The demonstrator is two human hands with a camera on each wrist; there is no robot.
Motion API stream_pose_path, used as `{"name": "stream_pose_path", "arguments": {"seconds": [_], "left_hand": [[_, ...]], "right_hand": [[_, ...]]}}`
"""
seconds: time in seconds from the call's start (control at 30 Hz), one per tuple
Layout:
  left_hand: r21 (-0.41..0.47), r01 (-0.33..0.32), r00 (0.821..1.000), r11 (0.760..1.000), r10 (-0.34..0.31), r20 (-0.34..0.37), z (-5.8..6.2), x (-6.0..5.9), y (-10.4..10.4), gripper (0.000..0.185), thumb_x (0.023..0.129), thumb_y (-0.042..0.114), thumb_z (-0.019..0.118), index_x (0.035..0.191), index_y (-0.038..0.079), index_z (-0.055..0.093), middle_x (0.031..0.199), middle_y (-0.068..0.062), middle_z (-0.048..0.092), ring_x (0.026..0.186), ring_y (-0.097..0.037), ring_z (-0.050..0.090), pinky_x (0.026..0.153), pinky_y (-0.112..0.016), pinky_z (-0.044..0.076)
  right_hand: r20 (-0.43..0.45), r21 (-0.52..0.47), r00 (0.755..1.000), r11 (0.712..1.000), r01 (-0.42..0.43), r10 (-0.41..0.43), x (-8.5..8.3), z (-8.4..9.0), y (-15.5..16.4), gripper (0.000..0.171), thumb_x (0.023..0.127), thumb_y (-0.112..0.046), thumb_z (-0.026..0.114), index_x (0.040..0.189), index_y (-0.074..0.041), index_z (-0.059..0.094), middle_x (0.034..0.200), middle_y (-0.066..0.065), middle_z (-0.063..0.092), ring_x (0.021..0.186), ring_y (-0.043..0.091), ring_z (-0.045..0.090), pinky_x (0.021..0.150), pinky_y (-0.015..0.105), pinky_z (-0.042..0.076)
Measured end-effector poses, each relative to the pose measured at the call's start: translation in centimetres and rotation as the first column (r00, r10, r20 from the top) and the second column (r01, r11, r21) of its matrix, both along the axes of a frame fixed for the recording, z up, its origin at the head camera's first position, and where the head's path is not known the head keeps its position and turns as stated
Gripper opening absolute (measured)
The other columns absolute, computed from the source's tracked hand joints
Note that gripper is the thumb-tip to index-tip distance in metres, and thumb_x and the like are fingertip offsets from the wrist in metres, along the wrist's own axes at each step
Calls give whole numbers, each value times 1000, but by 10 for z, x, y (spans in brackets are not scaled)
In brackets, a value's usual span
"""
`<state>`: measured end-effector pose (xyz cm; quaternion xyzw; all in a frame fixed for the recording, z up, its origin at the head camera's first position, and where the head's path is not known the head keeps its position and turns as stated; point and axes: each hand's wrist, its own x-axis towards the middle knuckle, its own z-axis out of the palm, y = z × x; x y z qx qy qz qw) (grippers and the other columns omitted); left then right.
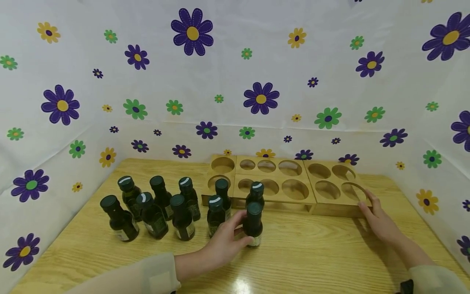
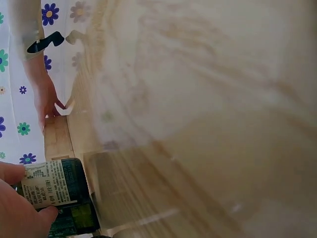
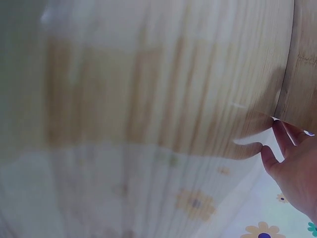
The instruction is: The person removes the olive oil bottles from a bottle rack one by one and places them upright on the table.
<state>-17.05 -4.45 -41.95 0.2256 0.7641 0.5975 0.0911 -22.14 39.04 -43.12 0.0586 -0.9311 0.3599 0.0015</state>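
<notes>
My left hand (image 1: 225, 244) grips a small dark green glass bottle (image 1: 253, 222) by its lower body, fingers behind and thumb in front. Its printed cream label (image 2: 47, 183) shows in the left wrist view. Whether its base touches the table is hard to tell. Several similar capped bottles (image 1: 154, 220) stand upright to the left, and another bottle (image 1: 256, 192) stands just behind the held one. My right hand (image 1: 383, 224) touches the front right corner of a wooden rack (image 1: 330, 209) with fairly straight fingers. Round holes of different sizes open in the rack's top.
The wood-grain table (image 1: 312, 261) lies under everything. A white cloth with printed flowers (image 1: 227, 73) closes off the back and both sides, and the rack stands close against it. Some standing bottles partly cover the rack's front left part.
</notes>
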Motion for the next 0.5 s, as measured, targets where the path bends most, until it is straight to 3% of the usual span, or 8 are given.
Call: {"name": "stream_pose_path", "arguments": {"seconds": [0.37, 0.5], "left_hand": [[-15, 9, 1000, 1000, -9, 4, -4, 1, -1, 54, 91, 1, 67, 139, 8, 44, 138, -10, 49, 132, -29, 42, 103, -37, 41], [-35, 15, 1000, 999, -15, 10, -6, 3, -2, 57, 92, 10, 69, 141, 13, 41, 141, -7, 47, 134, -28, 40, 104, -42, 40]], "right_hand": [[21, -21, 999, 999, 26, -26, 1, -2, 1, 67, 107, -36, 25, 152, 2, -6, 150, 39, 2, 122, 69, 21, 91, 77, 21], [-6, -49, 999, 998, 37, -37, 5, -3, 4, 67, 108, -34, 28, 151, 4, -6, 150, 40, 3, 121, 66, 25, 90, 76, 24]]}}
